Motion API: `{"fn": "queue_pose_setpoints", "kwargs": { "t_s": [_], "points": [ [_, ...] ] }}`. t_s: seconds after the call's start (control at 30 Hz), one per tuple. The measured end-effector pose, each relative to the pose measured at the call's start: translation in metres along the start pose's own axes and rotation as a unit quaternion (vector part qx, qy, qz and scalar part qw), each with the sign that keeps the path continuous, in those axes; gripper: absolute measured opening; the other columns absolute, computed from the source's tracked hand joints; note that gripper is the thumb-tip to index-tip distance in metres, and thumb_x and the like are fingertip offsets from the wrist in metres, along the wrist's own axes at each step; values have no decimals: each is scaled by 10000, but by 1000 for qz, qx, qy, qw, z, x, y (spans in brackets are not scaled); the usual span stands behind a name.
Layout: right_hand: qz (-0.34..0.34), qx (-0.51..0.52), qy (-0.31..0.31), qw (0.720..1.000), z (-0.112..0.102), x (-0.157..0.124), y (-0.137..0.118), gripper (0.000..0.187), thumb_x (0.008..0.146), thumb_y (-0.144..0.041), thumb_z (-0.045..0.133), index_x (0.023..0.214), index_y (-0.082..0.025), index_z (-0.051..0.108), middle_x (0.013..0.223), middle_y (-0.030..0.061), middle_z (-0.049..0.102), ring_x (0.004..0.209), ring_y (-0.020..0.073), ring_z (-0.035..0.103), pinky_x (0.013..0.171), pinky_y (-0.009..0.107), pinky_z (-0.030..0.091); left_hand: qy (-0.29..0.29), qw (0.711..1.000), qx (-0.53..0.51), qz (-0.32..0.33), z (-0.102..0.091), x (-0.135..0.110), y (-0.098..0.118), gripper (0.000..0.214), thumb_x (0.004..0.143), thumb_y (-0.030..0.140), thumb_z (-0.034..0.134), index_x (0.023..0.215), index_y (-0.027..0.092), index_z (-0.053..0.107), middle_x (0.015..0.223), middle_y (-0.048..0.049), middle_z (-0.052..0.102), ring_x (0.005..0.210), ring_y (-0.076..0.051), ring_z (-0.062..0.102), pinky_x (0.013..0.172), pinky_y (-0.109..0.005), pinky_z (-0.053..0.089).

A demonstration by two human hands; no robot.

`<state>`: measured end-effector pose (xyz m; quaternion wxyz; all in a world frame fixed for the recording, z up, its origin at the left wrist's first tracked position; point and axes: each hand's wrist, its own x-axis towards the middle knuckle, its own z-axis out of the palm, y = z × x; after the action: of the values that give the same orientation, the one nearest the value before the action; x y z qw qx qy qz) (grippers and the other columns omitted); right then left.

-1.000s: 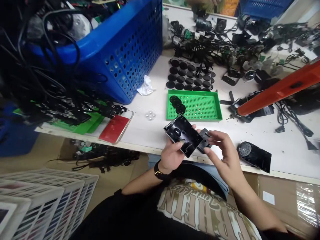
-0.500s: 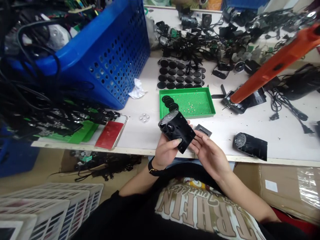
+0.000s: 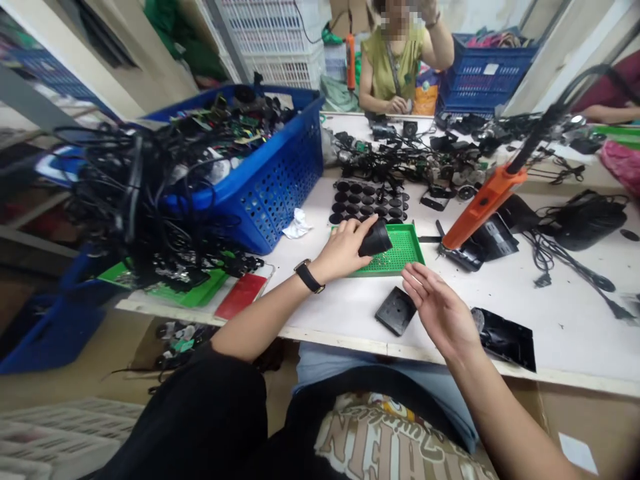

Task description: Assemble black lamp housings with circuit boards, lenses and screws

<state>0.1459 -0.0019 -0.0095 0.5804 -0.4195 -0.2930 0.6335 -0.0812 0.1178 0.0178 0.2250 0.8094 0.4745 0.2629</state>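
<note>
White bench (image 3: 340, 303) fills the middle of the room, with one co-worker (image 3: 375, 63) in a yellow-green top on its far side and part of another person (image 3: 607, 93) at the right edge. One large blue basket (image 3: 275, 207), heaped with cables and parts, stands at the left; near it lie one crumpled white tissue (image 3: 297, 225) and one flat red object (image 3: 243, 297).

Of the two hands, the left hand (image 3: 345, 248) grasps one black housing (image 3: 376, 239), holding it over the single green tray (image 3: 404, 243); whether they touch I cannot tell. This housing is dark and plain, with a rounded outer wall and ridged bands near one end. Small bits in the tray are too tiny to count.

Holding nothing, the right hand (image 3: 443, 310) is spread, palm up, just beside one flat, squarish black piece (image 3: 396, 311) on the bench. One second housing (image 3: 510, 339), glossy black, lies to its right. One orange tool (image 3: 480, 207) slants down beyond.
</note>
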Motion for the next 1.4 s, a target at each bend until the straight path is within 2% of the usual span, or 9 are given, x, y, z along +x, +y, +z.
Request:
{"fn": "queue_pose_setpoints", "kwargs": {
  "t_s": [0.1, 0.17, 0.23, 0.43, 0.57, 0.77, 0.9, 1.17, 1.4],
  "points": [
    [-19, -37, -4, 999, -2, 2, -7, 296, 896, -470, 733, 1141, -308, 773, 1382, 75, 732, 1376, 314, 655, 1271, 587, 432, 106, 964, -244, -31, -3, -11, -2, 997, 660, 243, 912, 1546, 219, 455, 1583, -156, 490, 1512, -391, 368, 1286, -574, 227],
    [-34, -66, -23, 997, 9, 7, -16, 303, 877, -471, 752, 1134, -312, 771, 1366, 82, 731, 1317, 328, 686, 1236, 600, 461, 163, 841, -507, -98, -6, -24, -2, 943, 644, 243, 927, 1471, 236, 472, 1554, -112, 537, 1511, -324, 417, 1306, -500, 236],
    [-53, -104, -54, 992, 31, 16, -27, 331, 844, -480, 788, 1129, -315, 764, 1349, 79, 729, 1258, 329, 706, 1201, 601, 479, 157, 800, -565, -126, -10, -42, -2, 721, 778, 401, 814, 1388, 183, 499, 1373, -149, 666, 1354, -351, 598, 1195, -580, 410],
    [-195, -259, -216, 921, 143, 80, -55, 298, 867, -440, 756, 1120, -285, 731, 1226, 55, 755, 1157, 278, 702, 1110, 534, 526, 123, 682, -693, -202, -15, -135, 0, 637, 771, 453, 795, 1292, 143, 598, 1125, -161, 782, 1049, -360, 770, 1004, -560, 570],
    [-297, -387, -228, 843, 238, 146, -67, 234, 862, -250, 621, 1057, -193, 737, 1122, 84, 773, 1033, 252, 703, 1033, 464, 548, 144, 618, -724, -269, -6, -200, 4, 675, 747, 435, 874, 1296, 137, 617, 1110, -168, 792, 958, -328, 786, 903, -490, 609],
    [-308, -457, -228, 803, 369, 190, -77, 184, 837, -175, 607, 916, -128, 766, 842, 53, 733, 889, 208, 672, 915, 364, 519, 214, 592, -721, -290, 19, -265, -7, 654, 782, 374, 876, 1357, 191, 624, 1111, -136, 789, 940, -301, 784, 856, -460, 613],
    [-295, -524, -257, 756, 416, 177, -72, 102, 799, -179, 716, 700, -153, 718, 652, 25, 628, 739, 190, 616, 790, 325, 474, 215, 594, -736, -244, 19, -281, -22, 691, 831, 348, 836, 1468, 232, 595, 1210, -162, 774, 995, -313, 778, 905, -484, 603],
    [-307, -571, -293, 703, 405, 135, -66, 419, 977, -473, 651, 668, -195, 601, 745, 53, 656, 712, 177, 565, 738, 324, 424, 187, 617, -749, -149, 2, -285, -38, 816, 847, 361, 819, 1591, 261, 499, 1282, -170, 753, 1047, -304, 767, 947, -452, 591],
    [-250, -536, -311, 743, 385, 137, -63, 214, 924, -220, 674, 714, -180, 661, 717, 26, 651, 746, 165, 602, 751, 289, 447, 170, 640, -742, -105, 7, -285, -38, 749, 894, 393, 751, 1586, 261, 497, 1250, -158, 758, 1027, -297, 767, 907, -432, 605]
  ]
}}
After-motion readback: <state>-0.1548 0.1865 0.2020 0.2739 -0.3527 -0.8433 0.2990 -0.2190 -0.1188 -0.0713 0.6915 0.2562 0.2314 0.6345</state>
